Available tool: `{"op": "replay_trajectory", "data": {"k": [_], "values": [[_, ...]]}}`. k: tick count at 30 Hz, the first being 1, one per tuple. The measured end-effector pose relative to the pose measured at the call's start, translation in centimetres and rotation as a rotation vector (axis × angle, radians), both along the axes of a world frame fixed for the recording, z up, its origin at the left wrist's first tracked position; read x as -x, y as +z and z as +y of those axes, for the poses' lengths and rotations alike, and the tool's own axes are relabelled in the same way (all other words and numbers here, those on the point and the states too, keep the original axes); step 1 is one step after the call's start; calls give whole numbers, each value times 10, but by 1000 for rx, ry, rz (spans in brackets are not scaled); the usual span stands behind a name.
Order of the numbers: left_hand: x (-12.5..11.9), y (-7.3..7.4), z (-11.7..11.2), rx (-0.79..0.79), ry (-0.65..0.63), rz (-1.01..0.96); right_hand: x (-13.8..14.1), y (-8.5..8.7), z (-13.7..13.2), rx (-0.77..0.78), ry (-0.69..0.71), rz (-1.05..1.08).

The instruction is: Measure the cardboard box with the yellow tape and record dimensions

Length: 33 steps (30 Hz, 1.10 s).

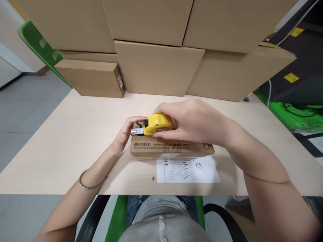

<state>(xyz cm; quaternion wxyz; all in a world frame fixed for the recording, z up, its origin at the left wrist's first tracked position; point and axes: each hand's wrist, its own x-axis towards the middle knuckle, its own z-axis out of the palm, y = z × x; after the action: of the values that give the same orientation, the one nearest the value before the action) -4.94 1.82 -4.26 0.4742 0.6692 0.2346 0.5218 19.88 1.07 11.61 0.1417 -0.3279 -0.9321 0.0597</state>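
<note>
My right hand (191, 121) grips a yellow tape measure (157, 123) above the top of a cardboard box (161, 145). A short stretch of the tape's metal blade (137, 131) sticks out to the left, its hooked end near the box's left edge. Around the left end of that box, my left hand (126, 132) holds on, fingers reaching over the far corner beside the blade. The box's near side carries printed text and a strip of clear tape. A white paper sheet (188, 170) with printed and handwritten marks lies partly under its near edge.
Large cardboard boxes (158, 69) form a wall along the back of the pale table (60, 148). A smaller flat carton (93, 79) stands at the back left. On the right are dark equipment (300, 64) with yellow labels and a green surface (292, 117) with cables.
</note>
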Motion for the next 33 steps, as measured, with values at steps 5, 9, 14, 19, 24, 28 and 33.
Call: {"op": "replay_trajectory", "data": {"k": [5, 9, 14, 19, 24, 28, 33], "values": [[22, 5, 4, -119, -91, 247, 24, -6, 3, 2, 130, 53], [21, 9, -3, -271, -65, 355, 9, -2, 7, -53, 20, 158], [6, 16, -14, 37, 141, 82, -27, 18, 2, -188, -280, 572], [-5, 30, -20, 852, 110, -64, -40, 18, -11, 25, -355, 842], [-10, 29, -17, 1003, 33, -34, -18, -21, -17, 534, -250, 553], [-12, 24, -14, 986, 37, -38, 3, -57, -17, 620, -209, 394], [-10, 20, -12, 955, 112, 6, 11, -78, -15, 286, -191, 294]]}}
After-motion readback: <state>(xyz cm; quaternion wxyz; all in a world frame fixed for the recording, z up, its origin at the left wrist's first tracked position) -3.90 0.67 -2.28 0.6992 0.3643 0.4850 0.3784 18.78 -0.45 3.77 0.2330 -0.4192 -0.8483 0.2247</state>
